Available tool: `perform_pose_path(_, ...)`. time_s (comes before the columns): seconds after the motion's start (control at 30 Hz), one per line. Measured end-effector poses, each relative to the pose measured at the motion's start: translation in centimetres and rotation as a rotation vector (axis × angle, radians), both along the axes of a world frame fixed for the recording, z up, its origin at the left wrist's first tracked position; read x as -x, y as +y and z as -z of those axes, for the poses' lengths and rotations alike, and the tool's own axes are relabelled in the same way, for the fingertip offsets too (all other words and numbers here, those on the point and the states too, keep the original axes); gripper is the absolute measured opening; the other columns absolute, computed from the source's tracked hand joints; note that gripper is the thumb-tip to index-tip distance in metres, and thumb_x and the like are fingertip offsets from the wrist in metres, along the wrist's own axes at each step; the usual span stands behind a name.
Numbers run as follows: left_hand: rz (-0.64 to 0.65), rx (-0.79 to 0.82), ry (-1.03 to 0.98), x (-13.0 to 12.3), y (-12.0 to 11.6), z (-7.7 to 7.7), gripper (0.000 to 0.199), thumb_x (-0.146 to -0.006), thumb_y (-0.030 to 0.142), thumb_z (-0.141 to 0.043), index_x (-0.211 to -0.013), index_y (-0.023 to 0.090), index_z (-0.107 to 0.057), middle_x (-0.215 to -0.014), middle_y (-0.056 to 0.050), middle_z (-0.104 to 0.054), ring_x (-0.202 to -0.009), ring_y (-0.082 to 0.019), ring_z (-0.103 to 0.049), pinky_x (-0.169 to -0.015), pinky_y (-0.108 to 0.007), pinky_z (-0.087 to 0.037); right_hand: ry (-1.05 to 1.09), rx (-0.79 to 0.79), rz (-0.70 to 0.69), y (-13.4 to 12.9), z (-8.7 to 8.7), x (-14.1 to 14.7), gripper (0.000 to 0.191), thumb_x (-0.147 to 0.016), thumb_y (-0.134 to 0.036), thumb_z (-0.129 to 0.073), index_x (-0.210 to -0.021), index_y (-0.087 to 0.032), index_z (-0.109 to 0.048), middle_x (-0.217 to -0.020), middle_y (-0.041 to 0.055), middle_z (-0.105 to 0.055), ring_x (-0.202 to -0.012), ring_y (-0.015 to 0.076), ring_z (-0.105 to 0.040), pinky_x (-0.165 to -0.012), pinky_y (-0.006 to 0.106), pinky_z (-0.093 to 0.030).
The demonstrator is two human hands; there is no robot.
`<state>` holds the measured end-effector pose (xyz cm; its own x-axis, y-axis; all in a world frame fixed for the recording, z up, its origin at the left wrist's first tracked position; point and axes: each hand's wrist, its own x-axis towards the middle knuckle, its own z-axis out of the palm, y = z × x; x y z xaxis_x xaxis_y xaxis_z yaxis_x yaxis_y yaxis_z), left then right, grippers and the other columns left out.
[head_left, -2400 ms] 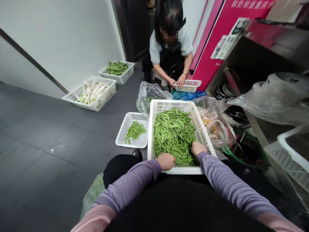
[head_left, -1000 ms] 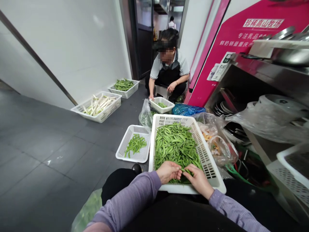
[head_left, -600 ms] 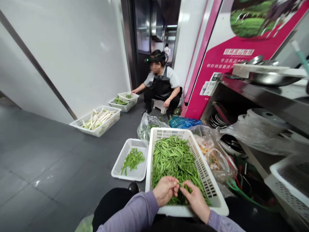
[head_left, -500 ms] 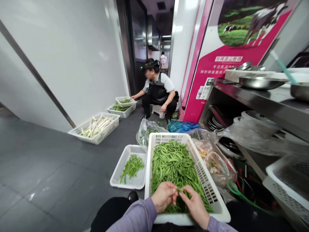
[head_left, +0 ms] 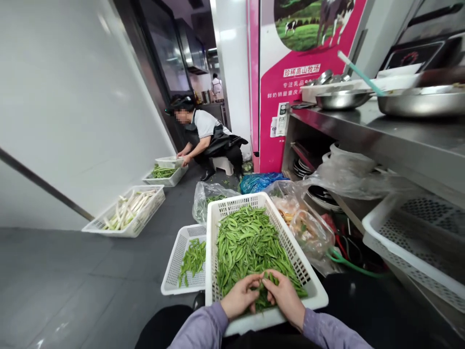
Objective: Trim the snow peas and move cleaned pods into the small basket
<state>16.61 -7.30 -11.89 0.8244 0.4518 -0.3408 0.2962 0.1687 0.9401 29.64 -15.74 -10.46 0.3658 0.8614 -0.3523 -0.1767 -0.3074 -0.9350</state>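
Note:
A large white plastic mesh basket (head_left: 254, 321) sits just in front of me, heaped with green snow pea pods (head_left: 250, 245). My left hand (head_left: 240, 296) and my right hand (head_left: 281, 293) meet over the near end of the heap, fingers closed on pods. Exactly how many pods they hold is hidden by the fingers. Purple sleeves cover both forearms. To the left, a smaller white mesh basket (head_left: 175, 266) holds a thinner layer of green pods (head_left: 192, 261), and its right side is tucked behind the large basket.
A co-worker (head_left: 207, 133) leans from a white stool toward white baskets by the wall. One basket holds white stalks (head_left: 125, 215). Plastic bags lie beyond and right of me. On the right, a steel counter (head_left: 378, 128) carries bowls above stacked plates, with white baskets (head_left: 407, 237) below.
My view has swung and tilted, so the room sits at a new angle. The co-worker has moved from the small basket to the wall baskets. My hands have drawn together at the basket's near end.

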Motion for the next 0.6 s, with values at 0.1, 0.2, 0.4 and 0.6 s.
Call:
perform_pose_path(0.1,0.001,0.037,0.093,-0.8,-0.7,-0.6,0.041,-0.076,0.051,-0.049,-0.089,0.012,-0.052,-0.063,0.001,-0.055,-0.034,-0.005,-0.041,-0.035,-0.018,-0.028,0.008,-0.018,-0.060,-0.1,-0.1,-0.2,0.038,-0.060,-0.048,-0.057,-0.080,-0.017,-0.055,-0.042,-0.0054,-0.047,-0.037,0.0086,-0.038,-0.039,0.020,-0.028)
perform_pose_path(0.2,-0.066,-0.028,0.192,-1.4,-1.1,-1.1,0.038,-0.075,0.051,-0.049,-0.073,0.013,-0.051,-0.051,0.005,-0.046,-0.031,-0.004,-0.032,-0.033,-0.018,-0.024,-0.028,-0.004,-0.042,-0.2,-0.2,-0.9,0.038,-0.063,-0.047,-0.054,-0.084,-0.016,-0.057,-0.041,-0.0057,-0.043,-0.036,0.0095,-0.038,-0.040,0.022,-0.029)
perform_pose_path(0.4,-0.015,-0.197,0.310,-1.1,-1.9,-2.4,0.027,-0.078,0.038,-0.049,-0.063,0.016,-0.053,-0.046,0.005,-0.043,-0.035,-0.007,-0.037,-0.039,-0.020,-0.029,-0.496,-0.148,-0.107,-1.8,0.3,-2.7,0.030,-0.070,-0.040,-0.048,-0.086,-0.020,-0.064,-0.065,0.0052,-0.058,-0.058,0.0188,-0.057,-0.052,0.029,-0.045)
perform_pose_path(0.6,0.150,-0.783,0.181,0.4,-2.3,-2.9,0.015,-0.073,0.028,-0.056,-0.062,0.025,-0.065,-0.061,-0.002,-0.062,-0.066,-0.018,-0.059,-0.060,-0.026,-0.041,-0.888,-0.304,-0.623,-1.7,0.5,-4.4,0.018,-0.061,-0.024,-0.052,-0.071,-0.030,-0.066,-0.074,0.0035,-0.063,-0.065,0.0181,-0.061,-0.059,0.026,-0.048)
